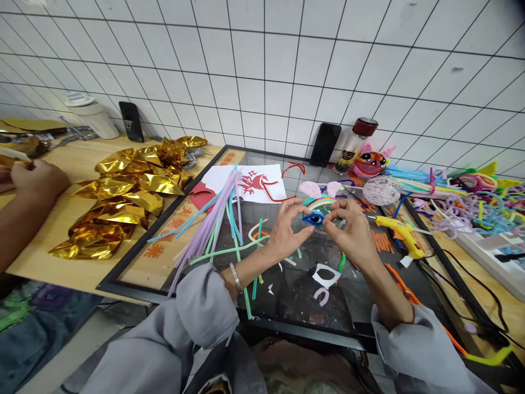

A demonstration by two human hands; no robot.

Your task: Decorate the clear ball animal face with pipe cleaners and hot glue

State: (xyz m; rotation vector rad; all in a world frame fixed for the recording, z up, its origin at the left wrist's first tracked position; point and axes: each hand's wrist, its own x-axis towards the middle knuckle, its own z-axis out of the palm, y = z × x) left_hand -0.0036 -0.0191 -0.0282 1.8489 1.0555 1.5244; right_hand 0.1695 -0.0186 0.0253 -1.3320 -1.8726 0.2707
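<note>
Between my two hands is a small blue eye-shaped piece (314, 218) with a dark centre, made of what looks like pipe cleaner. My left hand (285, 227) pinches its left end between thumb and finger. The right end is at the fingertips of my right hand (348, 227), also closed in a pinch. Just behind it lies a rainbow-banded craft piece (322, 203) with pink fluffy ears (310, 189), partly hidden by my hands. Below sit a white paper cutout (326, 275) with an oval hole and a pale curved piece (321, 296).
Lilac and other pipe cleaners (209, 235) spread at left over printed paper (209, 178). A yellow glue gun (400, 235) with cables lies right, near a finished mask (369, 161), a bottle (355, 145) and a phone (325, 143). Gold foil pieces (118, 213) and another person's hand (39, 178) are far left.
</note>
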